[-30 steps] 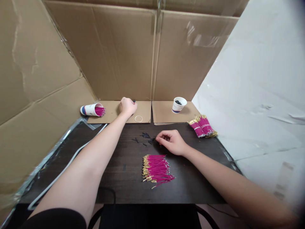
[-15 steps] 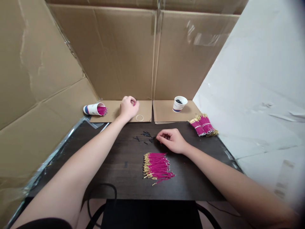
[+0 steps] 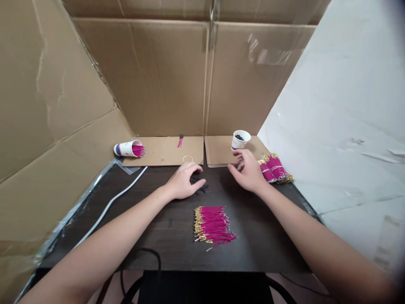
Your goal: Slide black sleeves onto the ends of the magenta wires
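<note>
My left hand [image 3: 185, 180] is over the small black tubes [image 3: 202, 188] on the dark table, thumb and fingers apart, partly hiding them. My right hand [image 3: 249, 172] hovers in front of a white paper cup [image 3: 236, 144] holding black pieces; its fingers are curved and apart, with nothing visible in them. Nearer the front lies a row of magenta wires [image 3: 213, 221] with gold ends to the left and silver tips to the right. A few magenta strands with black ends [image 3: 180, 142] rest on the left cardboard sheet [image 3: 158, 150].
At the left, a tipped paper cup [image 3: 125, 149] holds more magenta wires. A pale rubber band [image 3: 187, 156] lies behind my left hand. Banded wire bundles [image 3: 275, 168] sit at the right. A white cable [image 3: 110, 202] crosses the table's left side. Cardboard walls stand around.
My left hand has come down from the left cardboard sheet to the black tubes, leaving magenta strands visible there. My right hand has moved right and away from the tubes, towards the upright cup.
</note>
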Tool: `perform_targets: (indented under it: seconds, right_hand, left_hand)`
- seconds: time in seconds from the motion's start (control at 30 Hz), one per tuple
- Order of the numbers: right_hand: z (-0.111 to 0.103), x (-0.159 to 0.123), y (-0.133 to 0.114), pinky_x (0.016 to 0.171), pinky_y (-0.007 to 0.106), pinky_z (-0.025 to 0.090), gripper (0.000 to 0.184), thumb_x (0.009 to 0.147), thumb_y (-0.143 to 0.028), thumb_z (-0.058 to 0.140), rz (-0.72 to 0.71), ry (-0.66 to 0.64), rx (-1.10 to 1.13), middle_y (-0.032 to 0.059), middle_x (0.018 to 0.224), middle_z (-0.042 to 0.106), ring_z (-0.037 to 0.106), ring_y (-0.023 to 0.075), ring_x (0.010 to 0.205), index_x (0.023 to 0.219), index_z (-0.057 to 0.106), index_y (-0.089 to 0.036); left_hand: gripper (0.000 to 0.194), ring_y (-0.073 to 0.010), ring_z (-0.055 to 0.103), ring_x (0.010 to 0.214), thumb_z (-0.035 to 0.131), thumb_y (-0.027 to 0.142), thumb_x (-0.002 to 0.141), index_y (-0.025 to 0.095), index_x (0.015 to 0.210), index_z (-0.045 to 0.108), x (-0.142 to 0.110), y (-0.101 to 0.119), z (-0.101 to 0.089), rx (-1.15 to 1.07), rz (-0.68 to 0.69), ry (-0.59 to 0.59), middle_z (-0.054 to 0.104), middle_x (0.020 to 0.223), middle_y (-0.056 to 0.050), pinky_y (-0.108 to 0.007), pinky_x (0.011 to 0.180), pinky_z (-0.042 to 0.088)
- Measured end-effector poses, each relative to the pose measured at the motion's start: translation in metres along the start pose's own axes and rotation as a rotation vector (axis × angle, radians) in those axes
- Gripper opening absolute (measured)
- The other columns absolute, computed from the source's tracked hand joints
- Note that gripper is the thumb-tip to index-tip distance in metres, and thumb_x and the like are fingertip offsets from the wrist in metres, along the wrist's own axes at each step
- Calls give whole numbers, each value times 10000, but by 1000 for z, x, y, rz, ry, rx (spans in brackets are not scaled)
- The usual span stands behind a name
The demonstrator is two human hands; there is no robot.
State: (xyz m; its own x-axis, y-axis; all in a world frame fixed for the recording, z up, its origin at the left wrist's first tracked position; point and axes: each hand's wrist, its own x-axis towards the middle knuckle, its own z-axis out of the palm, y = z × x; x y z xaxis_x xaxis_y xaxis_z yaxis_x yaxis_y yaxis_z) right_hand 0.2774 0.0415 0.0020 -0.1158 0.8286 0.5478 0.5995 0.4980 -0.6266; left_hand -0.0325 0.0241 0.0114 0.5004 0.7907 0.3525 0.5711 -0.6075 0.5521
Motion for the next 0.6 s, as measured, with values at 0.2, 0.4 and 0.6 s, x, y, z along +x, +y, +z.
perform_targets:
  seconds: [0.2,0.4,0.6]
  right_hand:
    - [-5,6,19,762,468,694,744,912,-396,802,9,96,-51,225,1687,410,703,306,1090,1585,522,-246]
    - [0,11,38,890,536,702,900,939,-397,799,-27,12,-64,208,1829,294,667,392,1317,1741,406,-282]
    - [7,16,48,921,540,706,735,943,-334,762,-3,113,-24,235,1518,504,707,353,1193,1631,545,-193]
  left_hand:
    - [628,-378,596,1389,918,621,897,252,1343,675,0,1,0,38,103,-185,691,1398,-131,-594,1253,457]
    - [252,-326,642,1229,798,481,1028,251,1095,718,3,-3,9,15,85,-171,723,1197,-91,-553,1176,487]
    - [145,-271,677,951,688,341,1039,239,936,687,4,1,11,2,71,-142,711,957,-66,-451,952,558]
